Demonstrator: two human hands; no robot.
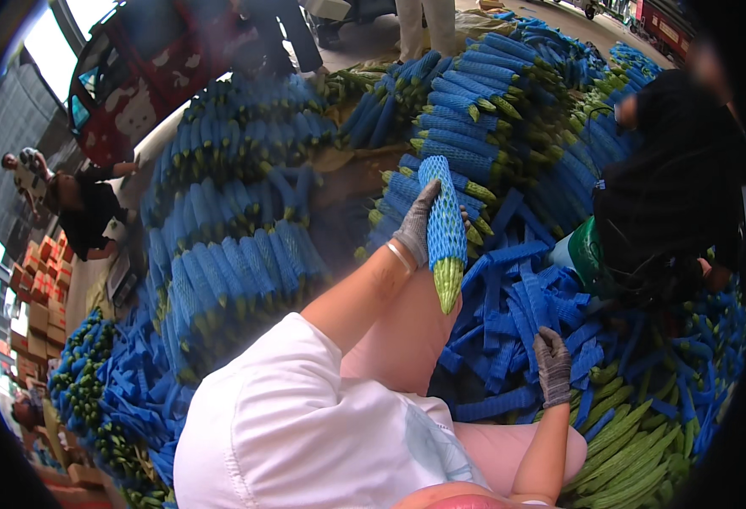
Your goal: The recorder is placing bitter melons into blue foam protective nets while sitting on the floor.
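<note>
My left hand (419, 225), in a grey glove, is closed around a bitter gourd (447, 284) in a blue foam net sleeve (447, 212). The gourd's bare green tip sticks out of the sleeve, pointing down toward me. Lower right, my right hand (553, 366), also gloved in grey, has its fingers curled together over the edge of a heap of loose blue net sleeves (517, 297). Whether anything is in those fingers is hidden. Just beyond my left hand lie stacked sleeved gourds (402, 191).
Bare green bitter gourds (631, 450) lie by my right knee. Rows of sleeved gourds (237, 267) fill the left; more piles (483, 76) rise ahead. A person in black (670, 170) sits at right beside a green bucket (589, 254). Cardboard boxes (42, 318) stand far left.
</note>
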